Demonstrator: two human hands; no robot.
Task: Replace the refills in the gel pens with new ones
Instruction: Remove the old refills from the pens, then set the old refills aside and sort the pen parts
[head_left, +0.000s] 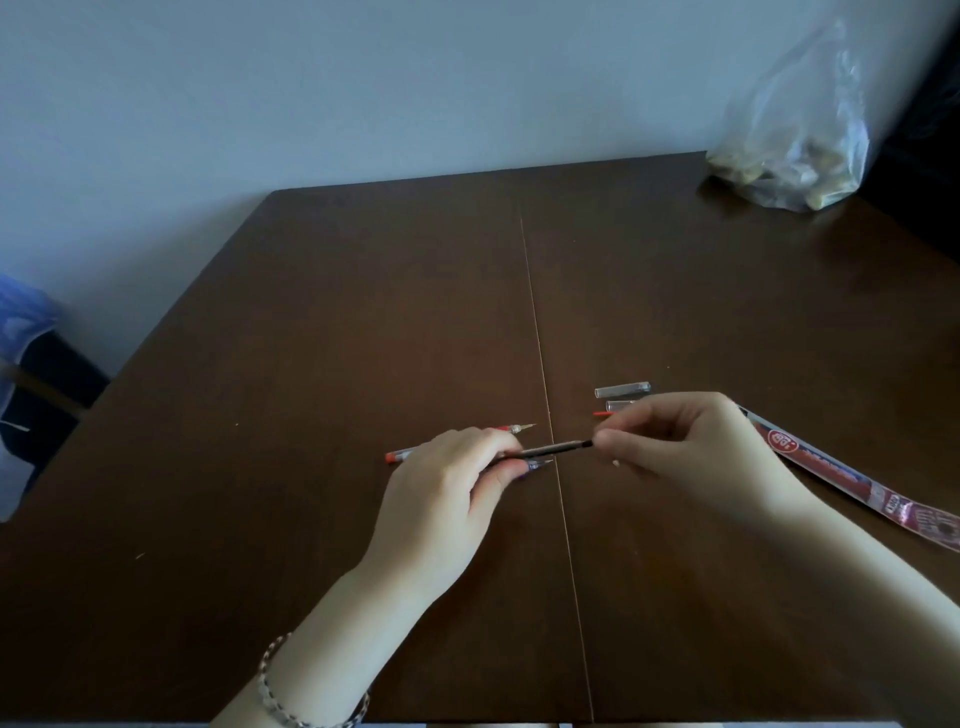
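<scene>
Your left hand (447, 483) was closed around a clear pen barrel (535, 464), its open end pointing right. Your right hand (691, 447) pinched the outer tip of a dark refill (558, 448), whose other end sat in or at the barrel mouth; whether it was going in or coming out couldn't be told. Refill and barrel shared one long axis, running left to right, low over the table (363, 312), so the coming move turned on sliding along that line. The right hand was nearer the loose parts.

Counts:
- one red pen (511, 429) lying behind the left hand
- two clear caps (622, 389) beyond the right hand
- one thin red piece (602, 414), probably a refill, mostly hidden
- one refill packet (831, 467) at right
- one plastic bag (795, 156) at the far corner
</scene>
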